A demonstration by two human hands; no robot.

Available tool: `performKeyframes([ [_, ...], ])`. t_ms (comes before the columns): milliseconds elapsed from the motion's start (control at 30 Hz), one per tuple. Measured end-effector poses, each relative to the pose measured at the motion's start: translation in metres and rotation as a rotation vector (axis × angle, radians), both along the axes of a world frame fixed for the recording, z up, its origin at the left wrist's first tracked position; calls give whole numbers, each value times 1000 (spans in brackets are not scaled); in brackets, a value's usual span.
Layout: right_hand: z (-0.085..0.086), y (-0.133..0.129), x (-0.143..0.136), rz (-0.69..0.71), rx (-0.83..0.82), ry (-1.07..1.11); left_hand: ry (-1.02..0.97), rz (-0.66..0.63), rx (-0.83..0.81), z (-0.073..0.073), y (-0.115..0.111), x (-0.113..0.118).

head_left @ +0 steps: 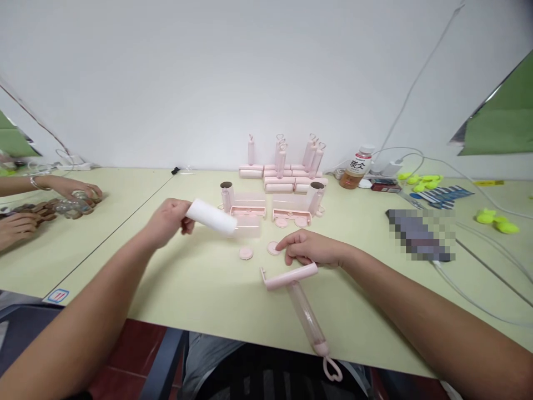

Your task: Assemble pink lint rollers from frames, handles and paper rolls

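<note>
My left hand point(170, 220) grips one end of a white roll point(212, 216), held above the table and tilted down to the right. My right hand point(310, 248) has its index fingertip on a pink disc point(273, 248), with the other fingers curled. A second pink disc point(246, 253) lies to the left of it. Just below my right hand is a pink roller frame point(291, 276) with a clear tube handle point(307, 316), ending in a heart-shaped loop at the table's front edge. Open pink cases point(249, 212) with clear covers lie behind the discs.
Pink rollers point(280, 183) and upright handles point(281, 161) stand by the wall. A bottle point(357, 168), yellow-green pieces point(497, 220), cables and a pixelated dark object point(418, 233) are on the right. Another person's hands point(75, 189) handle small items at far left.
</note>
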State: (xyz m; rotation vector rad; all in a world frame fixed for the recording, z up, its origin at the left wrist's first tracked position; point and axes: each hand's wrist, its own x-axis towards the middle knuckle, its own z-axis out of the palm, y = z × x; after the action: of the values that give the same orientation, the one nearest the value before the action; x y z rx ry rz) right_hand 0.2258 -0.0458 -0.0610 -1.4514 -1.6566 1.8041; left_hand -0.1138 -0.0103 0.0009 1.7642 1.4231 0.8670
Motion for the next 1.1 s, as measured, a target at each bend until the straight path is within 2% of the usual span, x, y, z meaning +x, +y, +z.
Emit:
performKeyframes([
  [67, 0, 2, -2, 24, -2, -1, 88, 48, -125, 8, 12, -22],
  [133, 0, 6, -4, 54, -4, -3, 233, 162, -229, 8, 23, -34],
  [200, -1, 9, -8, 82, -11, -5, 341, 263, -273, 3, 31, -34],
  [300, 0, 13, -16, 116, -24, -5, 389, 327, -264, -4, 38, -19],
  [467, 4, 16, -34, 164, -28, 3, 342, 322, -211, -7, 45, 1],
  [667, 3, 22, -48, 216, 3, 1, 317, 230, -143, -8, 48, 15],
  [900, -3, 28, -56, 241, 12, 20, 254, 222, -141, -11, 50, 25],
  [967, -3, 28, -57, 244, 12, 35, 265, 260, -86, -10, 42, 25],
  [1067, -3, 26, -57, 217, 7, 58, 364, 405, 200, -15, 22, 27],
  [1100, -4, 24, -56, 204, 3, 63, 411, 416, 272, -18, 14, 30],
])
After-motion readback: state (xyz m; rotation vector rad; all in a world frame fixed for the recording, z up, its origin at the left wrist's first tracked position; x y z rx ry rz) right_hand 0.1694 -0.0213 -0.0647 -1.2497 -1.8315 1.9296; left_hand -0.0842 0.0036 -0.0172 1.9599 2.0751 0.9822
